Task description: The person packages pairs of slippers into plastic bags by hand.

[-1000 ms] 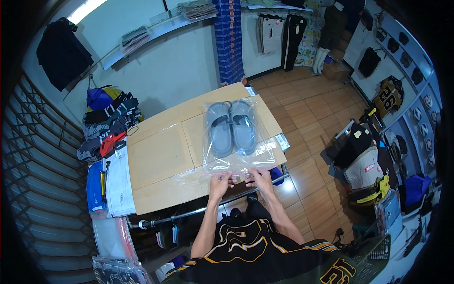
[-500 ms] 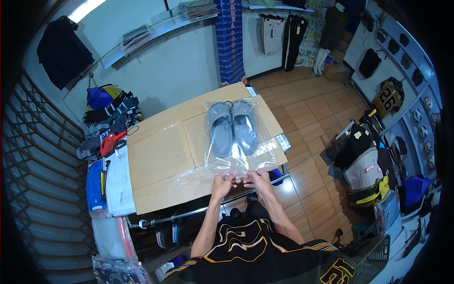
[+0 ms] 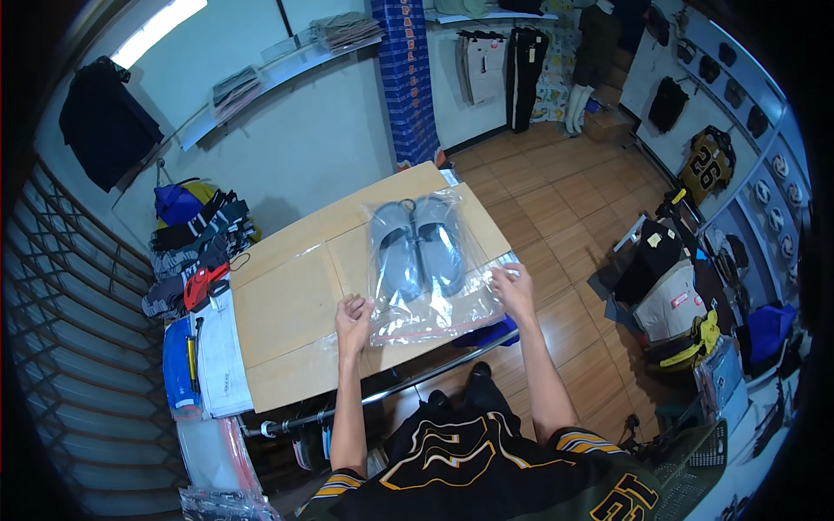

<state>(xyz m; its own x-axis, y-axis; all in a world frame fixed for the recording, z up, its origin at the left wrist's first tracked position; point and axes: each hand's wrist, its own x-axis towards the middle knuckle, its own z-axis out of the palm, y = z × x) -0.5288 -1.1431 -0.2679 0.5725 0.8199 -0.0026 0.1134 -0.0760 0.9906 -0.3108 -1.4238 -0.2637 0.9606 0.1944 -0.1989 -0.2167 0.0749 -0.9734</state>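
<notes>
Head view: bagged sandals (image 3: pixel 400 269) on cardboard (image 3: pixel 291 291), clothes pile (image 3: pixel 201 227) left.

The camera rides on a head over there, left of a side-by-side pair; it looks down and forward over the black shirt (image 3: pixel 452 464), left hand (image 3: pixel 352 323) and right hand (image 3: pixel 514 293) near below; its fisheye reaches the white wall (image 3: pixel 291 126) beyond.

Hands apart, fingers curled. Left hand (image 3: pixel 353 325) just inside the surface's (image 3: pixel 287 347) near edge; right hand (image 3: pixel 514 292) at its right edge, by the near corner. Forearms (image 3: pixel 350 408) extended.
</notes>
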